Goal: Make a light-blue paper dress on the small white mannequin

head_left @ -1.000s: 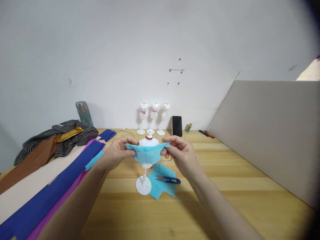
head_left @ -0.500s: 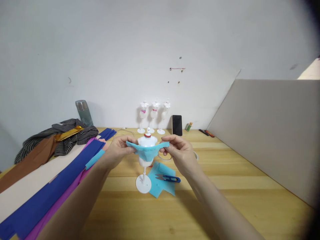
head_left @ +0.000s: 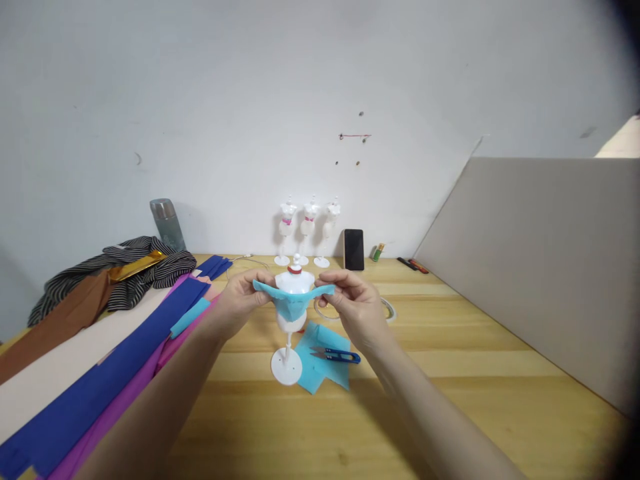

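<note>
A small white mannequin [head_left: 296, 281] with a red band at its neck stands upright on a round base. Across its chest lies a light blue piece of fabric [head_left: 291, 307], its two ends stretched out sideways. My left hand [head_left: 243, 300] pinches the left end between thumb and fingers. The right end is pinched by my right hand [head_left: 356, 303]. On the table beside the base, a larger light blue cloth [head_left: 311, 375] lies flat under blue-handled thread snips [head_left: 340, 356]. The back of the mannequin is hidden.
Several coloured fabric lengths [head_left: 120, 360] and a striped cloth [head_left: 150, 250] cover the table's left side, with a flask [head_left: 167, 223] behind. Three white mannequins [head_left: 309, 227] and a phone [head_left: 354, 250] stand by the wall. A tape roll [head_left: 391, 310] lies behind my right hand.
My right hand has moved slightly left with its end of the fabric, bringing that end closer to the mannequin. My left hand stays nearly in place.
</note>
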A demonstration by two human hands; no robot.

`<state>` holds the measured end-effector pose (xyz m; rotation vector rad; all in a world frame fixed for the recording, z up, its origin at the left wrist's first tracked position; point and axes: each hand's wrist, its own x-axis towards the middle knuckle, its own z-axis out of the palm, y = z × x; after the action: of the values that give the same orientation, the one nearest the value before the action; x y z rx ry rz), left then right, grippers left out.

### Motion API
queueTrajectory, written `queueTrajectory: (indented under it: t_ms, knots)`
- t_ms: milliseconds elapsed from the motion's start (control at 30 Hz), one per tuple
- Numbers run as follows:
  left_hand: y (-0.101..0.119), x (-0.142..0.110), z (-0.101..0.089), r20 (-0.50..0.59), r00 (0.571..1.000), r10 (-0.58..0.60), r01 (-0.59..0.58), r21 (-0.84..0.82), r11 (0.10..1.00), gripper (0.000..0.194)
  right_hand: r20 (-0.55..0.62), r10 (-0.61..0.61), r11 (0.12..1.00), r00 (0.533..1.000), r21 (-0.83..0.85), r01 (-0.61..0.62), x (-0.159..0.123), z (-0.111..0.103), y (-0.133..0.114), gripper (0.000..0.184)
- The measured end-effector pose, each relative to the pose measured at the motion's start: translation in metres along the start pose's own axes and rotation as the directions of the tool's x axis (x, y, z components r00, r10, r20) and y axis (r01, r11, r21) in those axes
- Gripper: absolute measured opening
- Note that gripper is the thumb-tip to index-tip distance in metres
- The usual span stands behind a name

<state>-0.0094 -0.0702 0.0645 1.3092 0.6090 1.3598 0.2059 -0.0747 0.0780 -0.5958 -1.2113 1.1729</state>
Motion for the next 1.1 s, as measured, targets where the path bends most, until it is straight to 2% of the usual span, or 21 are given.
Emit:
queueTrajectory:
  t_ms: [367, 667, 800, 1100]
  knots:
    - [0.0, 0.001, 0.012, -0.067, 0.998, 0.009, -0.012, -0.044, 0.999, 0.023, -0.01, 0.006, 1.0, 1.0, 0.012, -0.006, -0.002, 0.001, 0.004, 0.022]
    - [-0.01, 0.001, 0.02, -0.119, 0.993, 0.022, -0.028, -0.052, 0.998, 0.028, 0.002, 0.064, 0.996, 0.998, 0.066, -0.064, -0.003, 0.007, 0.007, 0.027]
    - [-0.009, 0.001, 0.025, -0.146, 0.989, 0.011, -0.02, -0.055, 0.998, 0.031, 0.028, 0.094, 0.993, 0.995, 0.067, -0.096, -0.004, 0.008, 0.008, 0.03]
    - [-0.009, 0.001, 0.031, -0.176, 0.984, -0.004, -0.012, -0.091, 0.996, 0.032, 0.004, 0.104, 0.992, 0.995, 0.073, -0.104, -0.001, 0.011, 0.011, 0.028]
